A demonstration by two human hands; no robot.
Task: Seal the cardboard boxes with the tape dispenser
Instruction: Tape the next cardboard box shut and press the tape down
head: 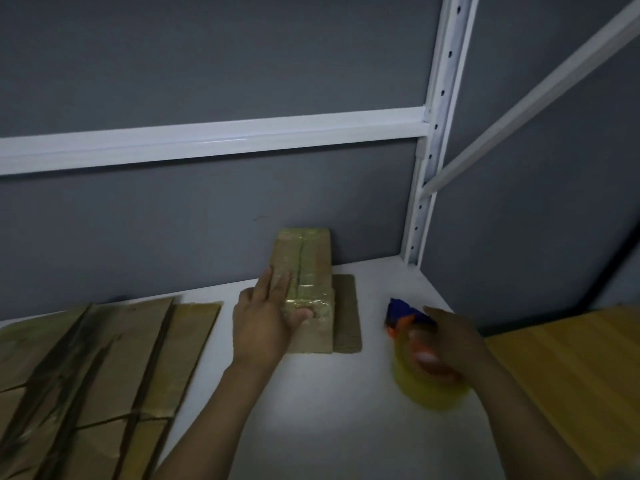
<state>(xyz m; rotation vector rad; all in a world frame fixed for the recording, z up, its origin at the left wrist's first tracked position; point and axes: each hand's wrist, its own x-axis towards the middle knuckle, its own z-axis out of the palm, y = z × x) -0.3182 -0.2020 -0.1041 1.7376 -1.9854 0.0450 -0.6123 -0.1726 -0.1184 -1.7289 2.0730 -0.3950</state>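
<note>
Head view: the left grip lies spread flat on the taped cardboard box, which sits on the white shelf by the grey wall. The right grip curls round the blurred tape dispenser, right of the box and apart from it.

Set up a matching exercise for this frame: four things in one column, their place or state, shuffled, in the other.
1 left hand
2 right hand
3 taped box
4 flattened cardboard

A lies at the left of the shelf
B grips the tape dispenser
C rests flat on the taped box
D reaches the grey wall

Pairs: 1-C, 2-B, 3-D, 4-A
</note>
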